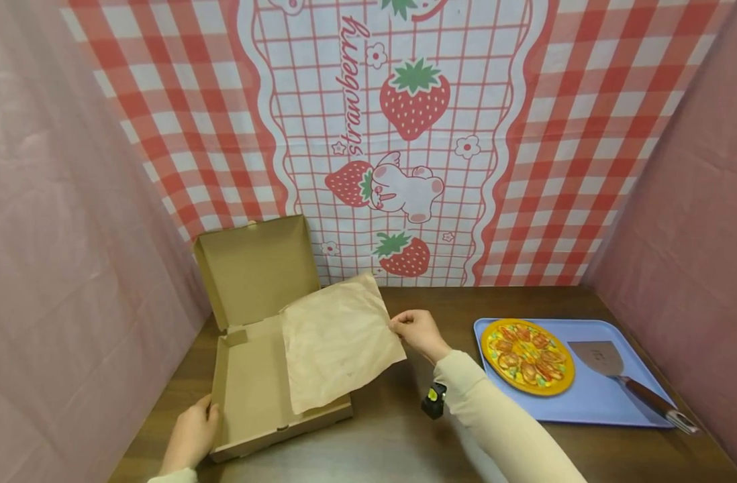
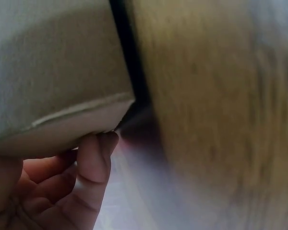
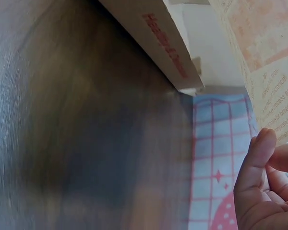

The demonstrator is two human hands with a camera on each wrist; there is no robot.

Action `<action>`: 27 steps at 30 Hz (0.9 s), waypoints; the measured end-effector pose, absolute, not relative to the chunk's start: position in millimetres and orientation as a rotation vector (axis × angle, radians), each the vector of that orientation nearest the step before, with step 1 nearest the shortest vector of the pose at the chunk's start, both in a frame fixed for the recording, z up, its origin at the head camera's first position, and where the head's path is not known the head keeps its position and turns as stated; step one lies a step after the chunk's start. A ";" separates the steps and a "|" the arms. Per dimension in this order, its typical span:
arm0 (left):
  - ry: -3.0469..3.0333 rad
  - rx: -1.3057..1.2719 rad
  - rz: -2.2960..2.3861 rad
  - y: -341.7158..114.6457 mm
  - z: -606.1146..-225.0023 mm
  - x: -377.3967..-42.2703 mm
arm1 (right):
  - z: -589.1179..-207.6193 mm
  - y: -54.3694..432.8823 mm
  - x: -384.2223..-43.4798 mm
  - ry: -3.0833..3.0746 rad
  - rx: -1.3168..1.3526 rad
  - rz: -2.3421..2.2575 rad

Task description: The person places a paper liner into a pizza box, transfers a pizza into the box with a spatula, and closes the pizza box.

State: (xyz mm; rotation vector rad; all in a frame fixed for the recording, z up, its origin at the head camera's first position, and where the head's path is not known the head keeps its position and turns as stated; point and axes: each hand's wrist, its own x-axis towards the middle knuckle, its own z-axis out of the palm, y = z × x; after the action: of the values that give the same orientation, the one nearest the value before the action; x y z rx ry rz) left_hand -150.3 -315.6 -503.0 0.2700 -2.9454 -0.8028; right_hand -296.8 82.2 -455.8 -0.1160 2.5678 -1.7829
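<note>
An open cardboard box [image 1: 254, 376] sits on the left part of the wooden table [image 1: 392, 436], its lid [image 1: 256, 268] standing up at the far side against the strawberry-print cloth [image 1: 405, 134]; the left hand [image 1: 193, 433] holds the box at its near left corner, fingers curled against the outer wall, and in the left wrist view the fingers [image 2: 93, 163] tuck under the cardboard edge; a sheet of brown paper [image 1: 338, 339] lies tilted over the right half of the box, its right side raised and jutting past the box wall; the right hand [image 1: 418, 332] pinches the paper at its right edge between thumb and fingers, and the right wrist view shows the thumb [image 3: 257, 163] against the printed underside of the sheet; to the right, well apart from the box, a blue tray [image 1: 586, 402] holds a round pizza [image 1: 527, 356] on its left part and a spatula [image 1: 622, 379] just beside it, handle pointing to the near right; a small black and yellow object [image 1: 433, 400] shows under the right sleeve [image 1: 501, 422].
</note>
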 end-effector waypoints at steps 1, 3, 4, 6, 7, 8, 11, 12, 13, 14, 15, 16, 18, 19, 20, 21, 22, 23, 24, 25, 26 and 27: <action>-2.946 0.271 -0.800 -315.4 -502.6 -150.2 | -456.7 77.8 -296.6 2.564 -0.116 -1.788; -2.943 0.271 -0.796 -315.1 -502.2 -149.9 | -458.5 69.0 -296.0 2.553 -0.119 -1.801; -2.941 0.269 -0.794 -315.0 -502.1 -149.8 | -459.7 64.7 -295.8 2.550 -0.121 -1.806; -2.936 0.264 -0.790 -315.0 -502.2 -149.6 | -462.2 56.6 -295.1 2.545 -0.137 -1.812; -2.933 0.261 -0.788 -315.1 -502.4 -149.5 | -463.2 52.6 -294.6 2.535 -0.140 -1.819; -2.929 0.259 -0.785 -315.1 -502.6 -149.3 | -464.3 48.8 -294.1 2.528 -0.145 -1.821; -2.921 0.254 -0.774 -315.0 -503.4 -148.7 | -467.5 38.3 -292.7 2.512 -0.163 -1.823; -2.919 0.253 -0.772 -314.8 -503.6 -148.4 | -468.6 35.0 -292.2 2.506 -0.165 -1.824; -2.918 0.254 -0.772 -314.6 -503.8 -148.1 | -469.5 31.9 -291.7 2.504 -0.172 -1.821; -2.917 0.255 -0.770 -314.3 -504.0 -147.8 | -470.7 29.0 -291.0 2.502 -0.176 -1.819; -2.916 0.254 -0.771 -314.1 -504.2 -147.6 | -472.0 26.1 -290.4 2.503 -0.184 -1.818; -2.915 0.255 -0.772 -313.9 -504.3 -147.4 | -473.1 23.3 -289.7 2.507 -0.192 -1.816; -2.913 0.254 -0.773 -313.6 -504.5 -147.3 | -475.7 18.3 -288.5 2.515 -0.207 -1.810; -2.914 0.253 -0.772 -313.4 -504.5 -147.3 | -477.1 16.0 -288.0 2.514 -0.209 -1.810; -2.912 0.251 -0.771 -313.4 -504.5 -147.3 | -478.7 13.8 -287.8 2.516 -0.215 -1.807; -2.911 0.247 -0.769 -313.5 -504.7 -147.4 | -479.7 11.6 -287.5 2.520 -0.222 -1.800; -2.911 0.243 -0.764 -313.7 -504.8 -147.9 | -480.3 9.4 -286.8 2.521 -0.233 -1.795; -2.911 0.239 -0.759 -313.9 -505.0 -148.3 | -481.0 7.1 -286.2 2.521 -0.246 -1.790; -2.911 0.236 -0.755 -314.2 -505.2 -148.6 | -481.6 5.2 -285.6 2.525 -0.258 -1.781; -2.910 0.235 -0.751 -314.6 -505.5 -148.8 | -482.1 2.8 -284.9 2.530 -0.273 -1.770; -2.907 0.231 -0.748 -314.8 -505.6 -149.3 | -482.1 0.5 -283.9 2.536 -0.290 -1.757; -2.908 0.230 -0.746 -315.1 -505.9 -149.8 | -482.1 -1.7 -282.8 2.540 -0.304 -1.746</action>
State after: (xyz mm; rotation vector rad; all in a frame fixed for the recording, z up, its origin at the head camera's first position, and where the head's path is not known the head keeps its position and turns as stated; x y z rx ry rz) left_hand -149.8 -315.1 -505.9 0.2301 -2.9082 -0.7461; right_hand -282.8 -1.7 -482.1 -0.3041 2.5399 -1.7459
